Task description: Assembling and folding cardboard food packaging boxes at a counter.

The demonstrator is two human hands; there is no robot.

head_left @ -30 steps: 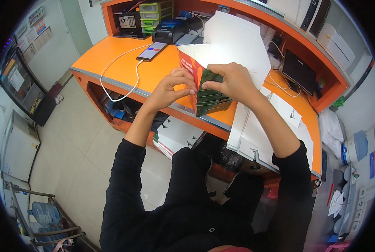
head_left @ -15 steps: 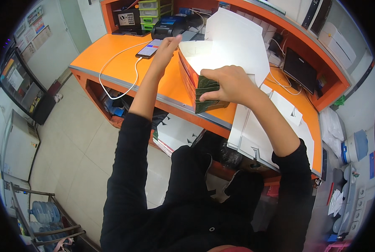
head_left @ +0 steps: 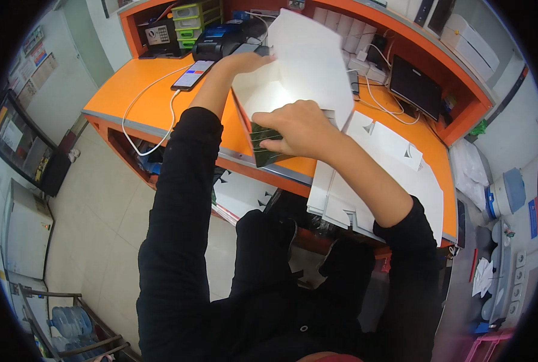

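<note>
An open cardboard box [head_left: 245,111], white inside with a red and dark green printed outside, stands at the near edge of the orange desk. Its large white lid flap [head_left: 314,51] rises at the back. My right hand [head_left: 302,130] grips the near wall, thumb over the rim and fingers against the green side. At the far left corner, my left hand [head_left: 245,63] reaches across the rim, fingers closed together on the box edge; its thumb is hidden. Flat white cardboard blanks [head_left: 374,166] with cut slots lie stacked to the right of the box.
A phone [head_left: 193,75] on a white charging cable [head_left: 171,111] lies left of my left hand. Behind are a black printer [head_left: 220,41], green drawers [head_left: 187,27] and a dark monitor [head_left: 415,84]. More blanks [head_left: 245,196] sit on the shelf under the desk [head_left: 115,90].
My left hand has moved right onto the box's far left corner. The box and its lid flap have shifted slightly left, with my right hand still on the near wall. The whole view has shifted.
</note>
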